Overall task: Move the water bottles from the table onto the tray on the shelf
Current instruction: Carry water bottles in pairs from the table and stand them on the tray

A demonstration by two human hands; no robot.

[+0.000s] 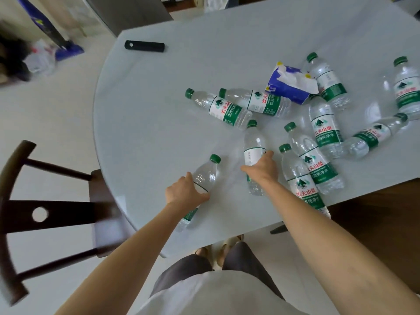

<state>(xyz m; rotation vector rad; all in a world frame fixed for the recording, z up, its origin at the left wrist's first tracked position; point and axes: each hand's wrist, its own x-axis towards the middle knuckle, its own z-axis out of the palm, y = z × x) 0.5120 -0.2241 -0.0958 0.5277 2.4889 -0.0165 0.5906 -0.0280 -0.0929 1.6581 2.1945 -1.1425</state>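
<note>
Pickup step, both hands down on the table (159, 105) at once. Left hand (185, 192) wraps the middle of a lying bottle (204, 176), lower centre of frame, green cap pointing up-right, base end poking out under the wrist. Right hand (263, 165) sits over the label of a second bottle (254, 142) just right of it; fingers look curled round it, though the far side is hidden, so grip is my read, not certain.

Rest of the bottles, approx eight, scattered centre to right of frame, most lying flat, a few crossing each other: a pair (241, 105) above centre, two side by side (309, 169) near the table's lower right edge. Blue tissue pack (288, 84) lies among them, black remote-like bar (144, 46) upper left on the table. Dark wooden chair (45, 212) at far left.

Shelf and tray not in view, so nothing delivered as far as I can tell; early in the job. Next move, imo: firm up both grips, lift clear w/o knocking neighbours, turn toward the shelf.
</note>
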